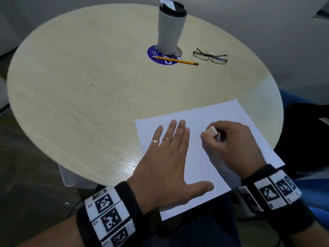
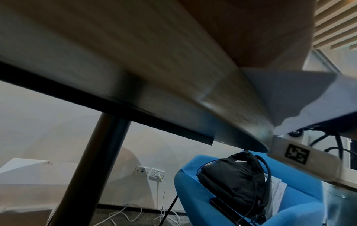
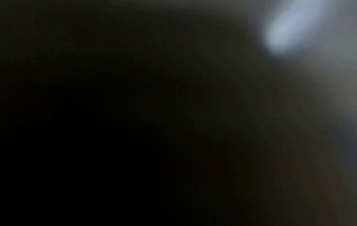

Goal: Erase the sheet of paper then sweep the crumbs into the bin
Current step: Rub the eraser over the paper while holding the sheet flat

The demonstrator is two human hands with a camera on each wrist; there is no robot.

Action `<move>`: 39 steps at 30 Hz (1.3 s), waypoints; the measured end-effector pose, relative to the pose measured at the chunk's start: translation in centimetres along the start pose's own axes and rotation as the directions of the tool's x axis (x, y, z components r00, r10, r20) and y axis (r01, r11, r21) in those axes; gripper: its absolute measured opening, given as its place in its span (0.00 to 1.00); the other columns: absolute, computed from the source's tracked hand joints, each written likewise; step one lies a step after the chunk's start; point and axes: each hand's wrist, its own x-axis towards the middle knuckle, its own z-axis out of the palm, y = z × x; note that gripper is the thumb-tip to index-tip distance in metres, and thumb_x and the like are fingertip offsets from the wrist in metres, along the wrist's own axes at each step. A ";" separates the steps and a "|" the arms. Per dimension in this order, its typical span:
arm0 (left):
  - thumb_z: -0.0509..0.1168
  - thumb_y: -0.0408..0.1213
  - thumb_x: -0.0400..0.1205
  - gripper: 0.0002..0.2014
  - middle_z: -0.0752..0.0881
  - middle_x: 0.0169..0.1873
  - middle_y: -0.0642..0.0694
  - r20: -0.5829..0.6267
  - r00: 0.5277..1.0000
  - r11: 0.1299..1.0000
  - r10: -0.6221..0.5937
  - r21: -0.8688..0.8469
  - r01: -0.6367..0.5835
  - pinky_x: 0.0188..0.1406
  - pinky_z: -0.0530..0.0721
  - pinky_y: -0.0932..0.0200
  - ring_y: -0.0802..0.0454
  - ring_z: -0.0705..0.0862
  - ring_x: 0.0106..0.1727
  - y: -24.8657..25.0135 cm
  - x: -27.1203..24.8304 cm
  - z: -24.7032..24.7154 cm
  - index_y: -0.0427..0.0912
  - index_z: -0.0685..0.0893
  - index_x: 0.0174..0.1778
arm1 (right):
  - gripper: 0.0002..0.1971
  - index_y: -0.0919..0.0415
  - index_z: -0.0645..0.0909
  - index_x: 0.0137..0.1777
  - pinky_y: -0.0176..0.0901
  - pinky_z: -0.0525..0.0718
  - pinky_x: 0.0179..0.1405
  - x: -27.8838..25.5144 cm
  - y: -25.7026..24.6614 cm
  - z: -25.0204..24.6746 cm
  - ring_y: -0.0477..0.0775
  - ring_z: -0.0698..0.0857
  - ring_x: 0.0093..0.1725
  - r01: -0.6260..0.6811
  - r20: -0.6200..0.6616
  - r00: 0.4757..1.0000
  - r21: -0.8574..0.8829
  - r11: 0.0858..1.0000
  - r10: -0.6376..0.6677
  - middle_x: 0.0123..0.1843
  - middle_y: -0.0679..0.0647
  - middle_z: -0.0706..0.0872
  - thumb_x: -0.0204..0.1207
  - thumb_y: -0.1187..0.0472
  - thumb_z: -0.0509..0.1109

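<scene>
Round wooden surface [image 1: 71,68] carried scattered crumbs [image 1: 106,91] unswept; left hand [image 1: 165,157] lay flat on the paper [image 1: 231,113], right hand [image 1: 233,145] fingers pinching the eraser [image 1: 212,131], erasing apparently unfinished.

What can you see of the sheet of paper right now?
The sheet of paper is plain white with no marks I can make out. It lies flat at the near right of the round wooden table, turned at an angle, its near corner overhanging the edge. The left hand presses flat on it, fingers spread. The right hand rests on it, pinching a pale eraser. The left wrist view shows the overhanging underside.
</scene>
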 end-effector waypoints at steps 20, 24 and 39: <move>0.43 0.84 0.78 0.61 0.27 0.89 0.39 -0.028 0.998 0.998 0.062 -0.025 -0.063 0.89 0.33 0.36 0.45 0.24 0.89 -0.4 -0.1 0.6 0.36 0.33 0.91 | 0.07 0.51 0.89 0.39 0.37 0.81 0.35 0.9 -0.8 -1.6 0.42 0.85 0.32 0.087 0.138 0.989 -0.227 0.970 -0.057 0.27 0.40 0.84 0.80 0.55 0.78; 0.42 0.84 0.77 0.62 0.29 0.90 0.37 -0.041 0.997 0.998 0.068 -0.001 -0.068 0.88 0.34 0.34 0.42 0.25 0.90 -0.5 0.0 0.8 0.35 0.34 0.91 | 0.08 0.48 0.90 0.39 0.39 0.81 0.33 1.2 -1.5 -2.4 0.43 0.84 0.32 0.112 0.171 0.983 -0.251 0.962 -0.070 0.29 0.38 0.86 0.80 0.52 0.78; 0.38 0.84 0.77 0.63 0.27 0.88 0.31 -0.015 0.997 0.995 0.072 0.066 -0.071 0.88 0.34 0.34 0.38 0.26 0.90 -0.3 0.1 0.9 0.31 0.31 0.89 | 0.11 0.51 0.88 0.36 0.29 0.74 0.32 2.4 -1.8 -0.7 0.42 0.85 0.33 0.134 0.198 0.976 -0.222 0.966 -0.090 0.26 0.41 0.84 0.81 0.55 0.77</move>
